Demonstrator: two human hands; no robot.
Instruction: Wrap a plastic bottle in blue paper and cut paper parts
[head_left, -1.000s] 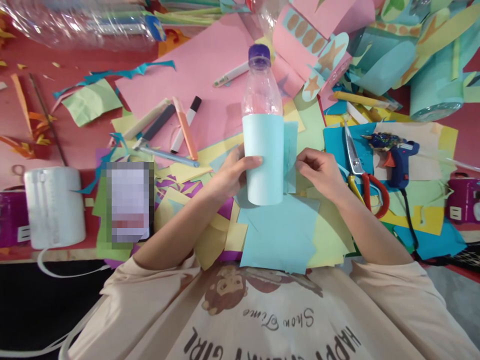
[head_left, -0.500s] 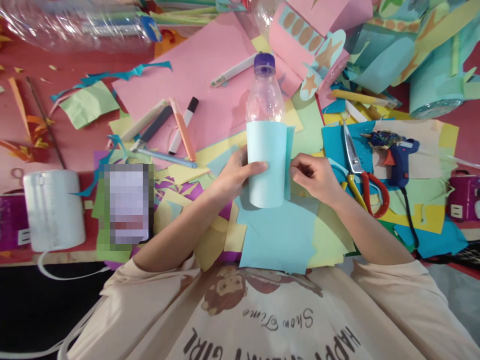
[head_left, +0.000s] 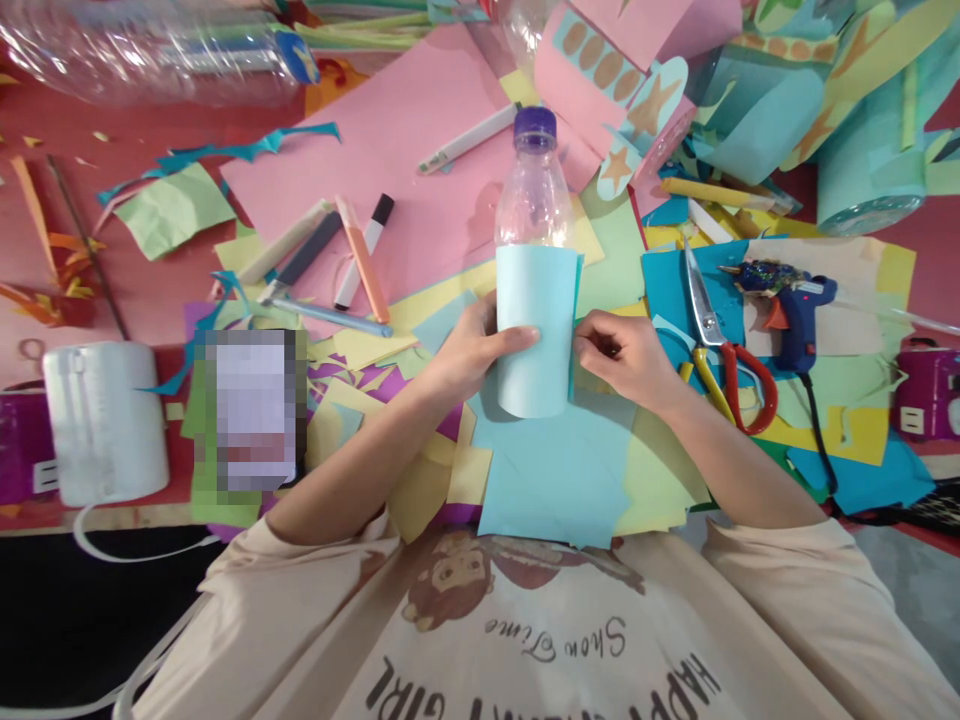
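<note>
A clear plastic bottle with a purple cap lies in front of me, its lower part wrapped in light blue paper. My left hand grips the wrapped part from the left, thumb across the front and fingers behind it. Along the right side the paper's free edge stands slightly off the bottle. My right hand is beside that edge, fingers curled with thumb and forefinger together. Whether they pinch the edge is hard to see. Light blue sheets lie beneath the bottle.
On the right are red-and-yellow-handled scissors and a blue glue gun on paper. Several markers lie on pink paper to the left. A blurred phone and a white device with a cable sit far left.
My right hand has moved slightly left, closer to the bottle. The paper's free edge now sits nearer the bottle's side. My left hand keeps its grip.
</note>
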